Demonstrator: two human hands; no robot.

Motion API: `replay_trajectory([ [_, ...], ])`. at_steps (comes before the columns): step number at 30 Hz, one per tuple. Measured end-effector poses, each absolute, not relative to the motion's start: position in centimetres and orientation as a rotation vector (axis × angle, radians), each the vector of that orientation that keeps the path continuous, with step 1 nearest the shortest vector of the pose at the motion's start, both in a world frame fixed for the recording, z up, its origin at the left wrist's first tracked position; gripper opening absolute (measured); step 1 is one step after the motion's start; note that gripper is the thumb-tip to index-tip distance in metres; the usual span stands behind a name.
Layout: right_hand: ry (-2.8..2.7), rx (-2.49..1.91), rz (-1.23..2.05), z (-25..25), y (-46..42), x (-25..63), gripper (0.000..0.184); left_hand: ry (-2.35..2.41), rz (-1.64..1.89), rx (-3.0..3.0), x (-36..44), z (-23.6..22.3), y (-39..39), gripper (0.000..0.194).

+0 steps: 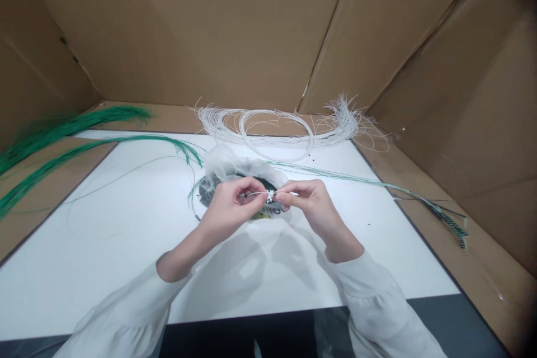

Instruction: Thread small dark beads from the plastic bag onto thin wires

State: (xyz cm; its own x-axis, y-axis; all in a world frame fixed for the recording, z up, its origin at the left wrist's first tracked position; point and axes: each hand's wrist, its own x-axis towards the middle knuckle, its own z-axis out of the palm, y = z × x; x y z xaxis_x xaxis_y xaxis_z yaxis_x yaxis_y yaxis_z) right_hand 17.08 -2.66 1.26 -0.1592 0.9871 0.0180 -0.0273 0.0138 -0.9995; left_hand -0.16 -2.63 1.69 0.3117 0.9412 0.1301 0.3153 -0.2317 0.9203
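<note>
Both my hands meet over the middle of the white board. My left hand is closed in a pinch on a thin white strand. Close on its right, my right hand pinches at the strand's end, where a small dark piece shows between the fingertips. What that piece is, I cannot make out. Below and behind the fingers lies an open, crumpled white plastic bag with dark contents and printed lettering. The hands partly cover the contents.
A coil of white strands lies along the back. Bundles of green strands spread at the left. Thin green strands run right to dark, beaded-looking ends. Cardboard walls stand at the back and sides.
</note>
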Motion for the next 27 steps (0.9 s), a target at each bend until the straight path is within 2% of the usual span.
replay_trajectory([
  [17, -1.264, -1.031, 1.418, 0.77, -2.6, 17.23, 0.008, 1.125, 0.974, 1.735, -0.04, 1.6, -2.85, 0.018],
  [27, -1.378, -1.171, 1.212, 1.3, -2.91, 16.82, 0.013, 1.165, 0.941, 1.837, -0.12, 1.47, -2.58, 0.021],
])
